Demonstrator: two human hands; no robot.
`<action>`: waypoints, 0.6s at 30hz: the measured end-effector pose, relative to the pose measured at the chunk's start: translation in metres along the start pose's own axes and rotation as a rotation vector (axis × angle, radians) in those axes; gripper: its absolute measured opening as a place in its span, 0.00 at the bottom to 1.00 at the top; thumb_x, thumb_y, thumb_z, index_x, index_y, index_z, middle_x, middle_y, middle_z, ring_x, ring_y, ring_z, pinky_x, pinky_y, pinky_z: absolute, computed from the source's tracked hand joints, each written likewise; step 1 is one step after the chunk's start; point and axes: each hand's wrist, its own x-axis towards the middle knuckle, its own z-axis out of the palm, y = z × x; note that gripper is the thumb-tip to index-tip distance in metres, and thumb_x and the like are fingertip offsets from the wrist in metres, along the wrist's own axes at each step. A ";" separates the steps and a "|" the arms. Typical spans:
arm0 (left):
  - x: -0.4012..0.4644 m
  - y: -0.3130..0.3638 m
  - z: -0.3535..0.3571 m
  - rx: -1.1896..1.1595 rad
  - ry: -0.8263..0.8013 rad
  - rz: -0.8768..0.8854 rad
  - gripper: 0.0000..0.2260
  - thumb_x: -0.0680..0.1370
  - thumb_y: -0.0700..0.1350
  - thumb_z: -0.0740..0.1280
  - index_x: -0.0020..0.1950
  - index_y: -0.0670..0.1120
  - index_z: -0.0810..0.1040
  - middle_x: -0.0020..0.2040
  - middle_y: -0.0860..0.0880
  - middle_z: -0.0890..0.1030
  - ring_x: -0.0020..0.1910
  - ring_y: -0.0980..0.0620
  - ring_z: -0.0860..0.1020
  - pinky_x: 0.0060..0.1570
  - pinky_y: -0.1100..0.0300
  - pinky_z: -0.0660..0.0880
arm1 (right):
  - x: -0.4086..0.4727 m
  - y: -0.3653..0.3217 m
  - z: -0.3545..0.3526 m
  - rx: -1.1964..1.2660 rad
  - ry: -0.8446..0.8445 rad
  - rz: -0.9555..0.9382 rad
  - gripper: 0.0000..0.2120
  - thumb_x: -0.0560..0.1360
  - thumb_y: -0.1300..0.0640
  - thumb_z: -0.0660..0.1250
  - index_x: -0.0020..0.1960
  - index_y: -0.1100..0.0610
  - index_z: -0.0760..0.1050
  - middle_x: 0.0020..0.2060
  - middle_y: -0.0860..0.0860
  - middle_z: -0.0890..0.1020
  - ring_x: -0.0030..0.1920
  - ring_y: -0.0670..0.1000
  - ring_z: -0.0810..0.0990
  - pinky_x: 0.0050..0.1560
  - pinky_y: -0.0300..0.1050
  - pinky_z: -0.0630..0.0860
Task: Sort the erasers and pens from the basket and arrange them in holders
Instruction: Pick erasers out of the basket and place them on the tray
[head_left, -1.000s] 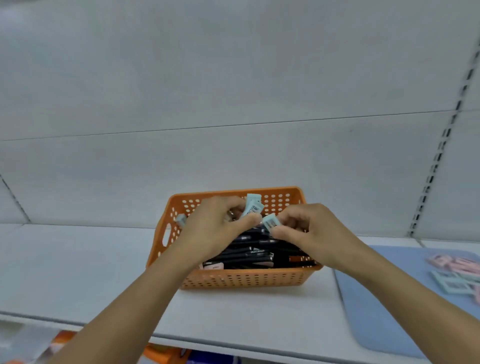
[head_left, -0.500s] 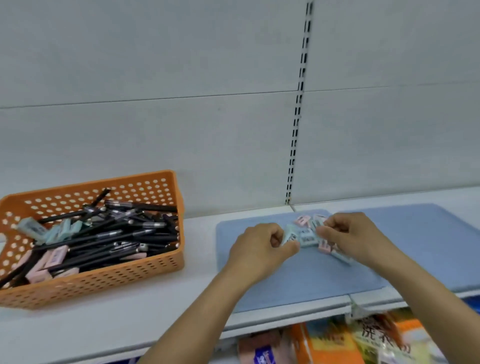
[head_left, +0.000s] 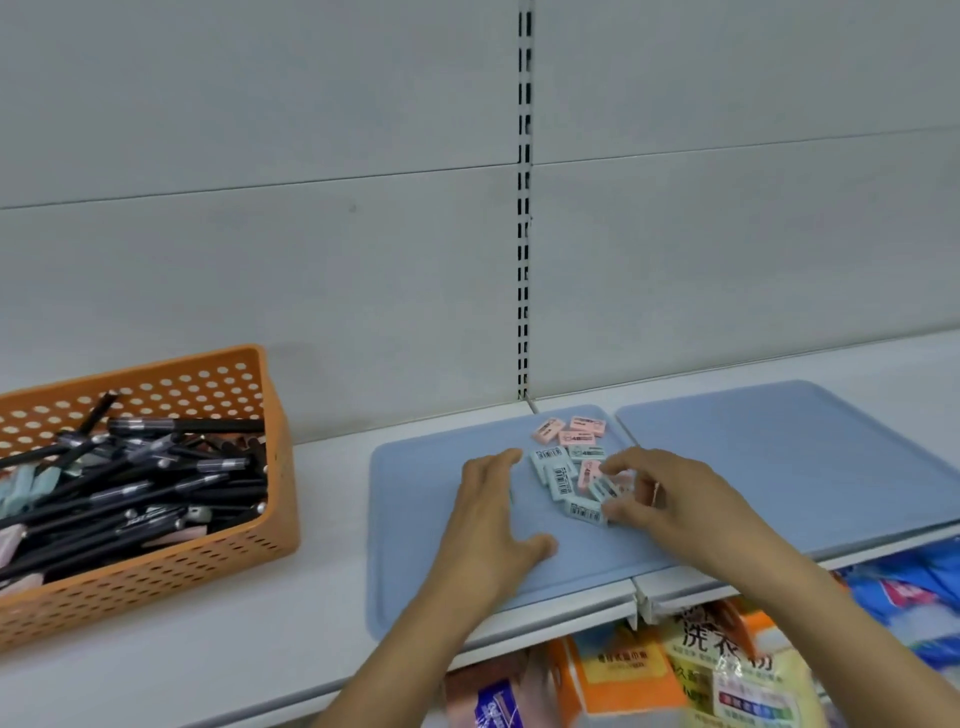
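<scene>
Both hands over an eraser pile on a blue tray, basket off to the left.

White shelf (head_left: 322, 519) carried everything; packaged goods (head_left: 717, 670) showed on the level below. Orange basket (head_left: 270, 467) sat at the shelf's left, full of black pens (head_left: 156, 483), with a few pale erasers at its left edge. Two blue trays lay side by side to its right: left tray (head_left: 415, 582) under the hands, right tray (head_left: 805, 457) bare. Left hand (head_left: 488, 525) lay flat, palm down on the left tray, fingers straight and spread, holding nothing, just beside the pile. Right hand (head_left: 670, 499) had fingers curled at the pile's right edge, touching blue erasers; whether it gripped one, could not tell. Erasers (head_left: 571, 462), pink and light blue, lay loose near the tray's back right corner.
</scene>
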 end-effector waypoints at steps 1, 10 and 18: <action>-0.002 -0.002 -0.004 0.032 0.007 -0.011 0.35 0.73 0.48 0.74 0.74 0.57 0.60 0.61 0.59 0.64 0.58 0.59 0.70 0.57 0.70 0.64 | -0.003 -0.001 0.002 -0.042 -0.015 -0.024 0.11 0.74 0.42 0.69 0.54 0.35 0.72 0.41 0.44 0.75 0.41 0.42 0.74 0.40 0.41 0.71; 0.018 0.022 0.003 -0.029 0.046 -0.042 0.16 0.72 0.46 0.74 0.59 0.54 0.78 0.47 0.55 0.79 0.46 0.54 0.77 0.49 0.62 0.74 | -0.013 -0.020 0.012 -0.367 0.105 0.029 0.12 0.75 0.38 0.63 0.40 0.44 0.70 0.36 0.42 0.73 0.38 0.43 0.74 0.31 0.38 0.65; -0.020 0.012 -0.040 -0.019 0.117 0.028 0.14 0.75 0.54 0.71 0.60 0.59 0.76 0.55 0.62 0.77 0.44 0.60 0.76 0.48 0.67 0.72 | -0.018 -0.052 0.017 -0.188 0.219 -0.114 0.05 0.77 0.43 0.64 0.46 0.42 0.70 0.38 0.40 0.74 0.37 0.41 0.73 0.34 0.39 0.67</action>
